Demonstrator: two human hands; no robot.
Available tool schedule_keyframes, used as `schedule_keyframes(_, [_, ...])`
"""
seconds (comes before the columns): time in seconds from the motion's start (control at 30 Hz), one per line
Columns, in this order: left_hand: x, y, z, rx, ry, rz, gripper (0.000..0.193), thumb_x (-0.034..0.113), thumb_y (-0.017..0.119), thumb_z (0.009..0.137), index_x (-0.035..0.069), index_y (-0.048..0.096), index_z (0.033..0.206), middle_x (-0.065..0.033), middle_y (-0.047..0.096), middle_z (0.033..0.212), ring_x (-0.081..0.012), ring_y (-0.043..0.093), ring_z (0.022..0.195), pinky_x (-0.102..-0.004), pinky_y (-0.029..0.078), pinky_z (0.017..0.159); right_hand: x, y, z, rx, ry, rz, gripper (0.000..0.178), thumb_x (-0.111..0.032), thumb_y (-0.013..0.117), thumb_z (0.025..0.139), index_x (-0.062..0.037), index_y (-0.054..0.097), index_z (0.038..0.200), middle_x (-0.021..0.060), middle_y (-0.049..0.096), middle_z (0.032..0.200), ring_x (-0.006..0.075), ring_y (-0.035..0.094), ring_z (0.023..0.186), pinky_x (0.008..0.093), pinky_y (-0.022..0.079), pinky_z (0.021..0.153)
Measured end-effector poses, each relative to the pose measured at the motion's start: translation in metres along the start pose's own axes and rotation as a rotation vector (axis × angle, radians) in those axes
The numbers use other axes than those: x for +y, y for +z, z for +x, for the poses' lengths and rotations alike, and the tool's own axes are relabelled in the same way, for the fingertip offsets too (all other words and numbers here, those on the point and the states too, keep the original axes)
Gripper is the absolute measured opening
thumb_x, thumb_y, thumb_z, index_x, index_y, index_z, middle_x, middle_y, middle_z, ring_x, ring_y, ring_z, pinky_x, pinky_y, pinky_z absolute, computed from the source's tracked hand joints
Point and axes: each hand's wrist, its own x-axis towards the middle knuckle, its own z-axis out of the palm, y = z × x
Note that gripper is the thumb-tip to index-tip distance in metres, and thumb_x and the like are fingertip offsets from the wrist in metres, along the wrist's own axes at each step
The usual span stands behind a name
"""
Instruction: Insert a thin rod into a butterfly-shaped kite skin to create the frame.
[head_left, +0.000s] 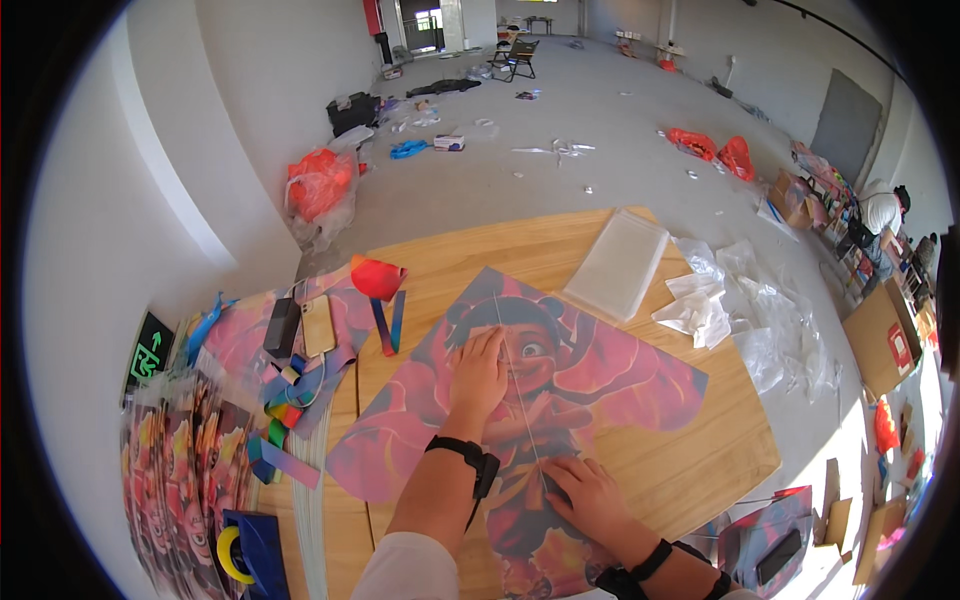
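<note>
Looks down on a wooden table point(720, 450) with a pink printed sheet point(555, 420) spread flat on it, wide at both sides, with a narrower part running toward the lower edge of view. Seems partway along, judging by the layout: sheet already laid out, with a thin pale rod point(515, 385) set lengthwise down its middle. Shows no rod running crosswise; perhaps only placed, not yet fixed, with any fastening too fine to make out. Rests the left hand point(480, 372) flat on the upper sheet, fingers extended beside the rod, gripping nothing visible. Bends the right hand point(590, 498) onto the sheet lower down, fingertips near the rod's lower visible end; impossible to say whether pinching it. To the left, apart from both hands: a bundle of white rods point(312, 520), similar sheets point(185, 480) and a blue tape holder point(264, 560).
</note>
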Motion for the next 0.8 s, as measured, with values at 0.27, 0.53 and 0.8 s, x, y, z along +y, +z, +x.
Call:
schedule_keyframes(0.27, [0.006, -0.009, 0.002, -0.059, -0.005, -0.005, 0.056, 0.004, 0.059, 0.086, 0.015, 0.054, 0.141, -0.0042, 0.061, 0.129, -0.0228, 0.053, 0.127, -0.0445, 0.035, 0.109, 0.005, 0.006, -0.003, 0.053, 0.000, 0.068, 0.050, -0.015, 0.074, 0.081, -0.0121, 0.063, 0.130, 0.0049, 0.063, 0.124, 0.0303, 0.061, 0.105, 0.0416, 0.051, 0.093])
schedule_keyframes(0.53, [0.009, -0.007, 0.003, -0.035, 0.016, 0.091, 0.050, 0.008, 0.063, 0.085, 0.018, 0.059, 0.134, -0.0021, 0.056, 0.136, -0.0267, 0.050, 0.129, -0.0461, 0.034, 0.109, 0.011, 0.006, -0.005, 0.076, -0.013, 0.071, 0.045, -0.016, 0.073, 0.083, -0.0112, 0.064, 0.126, 0.0041, 0.062, 0.124, 0.0295, 0.061, 0.103, 0.0413, 0.051, 0.092])
schedule_keyframes(0.8, [0.004, -0.008, 0.003, -0.052, -0.003, 0.082, 0.044, 0.010, 0.065, 0.085, 0.017, 0.058, 0.128, -0.0028, 0.054, 0.143, -0.0271, 0.045, 0.139, -0.0466, 0.031, 0.114, 0.014, 0.011, -0.008, 0.088, -0.023, 0.108, 0.040, -0.018, 0.072, 0.085, -0.0111, 0.065, 0.124, 0.0031, 0.062, 0.127, 0.0295, 0.061, 0.108, 0.0419, 0.050, 0.095])
